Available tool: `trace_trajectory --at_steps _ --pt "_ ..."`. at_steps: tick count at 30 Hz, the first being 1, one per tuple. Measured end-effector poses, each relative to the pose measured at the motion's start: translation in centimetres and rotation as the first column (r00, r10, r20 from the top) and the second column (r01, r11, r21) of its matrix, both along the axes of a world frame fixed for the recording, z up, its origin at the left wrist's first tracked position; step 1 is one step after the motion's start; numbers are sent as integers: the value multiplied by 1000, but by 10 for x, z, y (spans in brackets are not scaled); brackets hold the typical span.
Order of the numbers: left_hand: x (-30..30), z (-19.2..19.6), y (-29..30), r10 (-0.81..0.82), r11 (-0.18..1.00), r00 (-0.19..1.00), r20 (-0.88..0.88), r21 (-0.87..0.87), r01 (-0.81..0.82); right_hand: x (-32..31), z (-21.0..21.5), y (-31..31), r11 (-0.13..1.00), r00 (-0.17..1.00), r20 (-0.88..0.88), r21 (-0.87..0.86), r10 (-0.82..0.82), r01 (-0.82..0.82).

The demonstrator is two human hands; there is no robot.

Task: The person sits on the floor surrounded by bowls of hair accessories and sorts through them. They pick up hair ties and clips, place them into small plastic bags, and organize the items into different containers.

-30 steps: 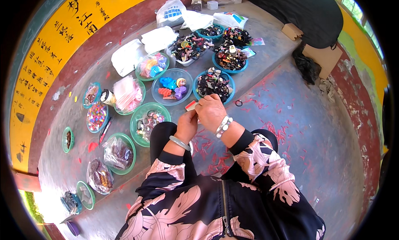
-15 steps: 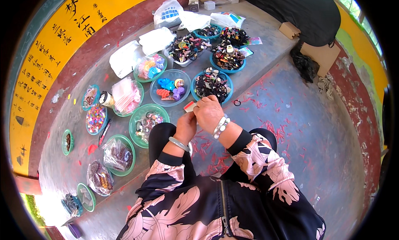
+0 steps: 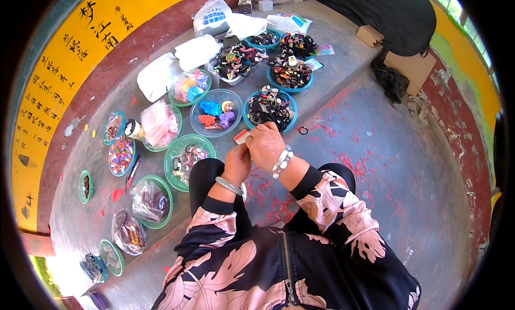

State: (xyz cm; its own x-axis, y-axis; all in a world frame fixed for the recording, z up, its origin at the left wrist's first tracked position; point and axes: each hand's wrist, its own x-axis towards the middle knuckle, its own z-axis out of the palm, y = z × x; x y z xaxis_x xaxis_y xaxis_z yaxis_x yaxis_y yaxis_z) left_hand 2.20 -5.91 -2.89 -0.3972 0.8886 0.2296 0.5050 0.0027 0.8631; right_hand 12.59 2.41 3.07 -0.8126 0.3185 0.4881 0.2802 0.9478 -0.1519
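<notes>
Nearly everything has drifted slightly left in the view since a second ago. Near the blue basin (image 3: 294,116) of dark hair ties (image 3: 270,109), the left hand (image 3: 236,164) grips a small red-and-white card (image 3: 241,137) that juts above it; the right hand (image 3: 265,149), wearing a beaded bracelet (image 3: 282,161), curls close against it, but what it holds I cannot tell

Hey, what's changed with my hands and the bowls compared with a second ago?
Very little: the whole scene has slid slightly left in the picture, which suggests your head turned a bit. Your left hand and right hand are still together at the small red-and-white piece, with nothing visibly picked up or let go. The blue bowl of hair ties and black ring stayed put.
</notes>
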Motion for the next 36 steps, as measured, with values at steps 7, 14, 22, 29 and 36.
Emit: trace_trajectory --at_steps 7,14,22,29,36 --pt "-3 -2 0 35 999 999 -12 17 -34 -3 0 -1 999 998 -64 -31 -18 16" --pt "-2 10 -1 68 994 998 -12 86 -67 -6 -3 3 983 968 -237 -181 -81 38" --pt "-6 5 2 -4 993 943 334 111 -35 -4 -9 13 868 984 -172 -496 -56 -37" --pt "-2 6 2 75 984 997 -23 162 -70 -4 -4 8 990 985 -167 -141 -45 21" --pt "-3 5 2 70 986 994 -83 156 -57 -11 -5 6 1000 963 -269 2 -19 20"
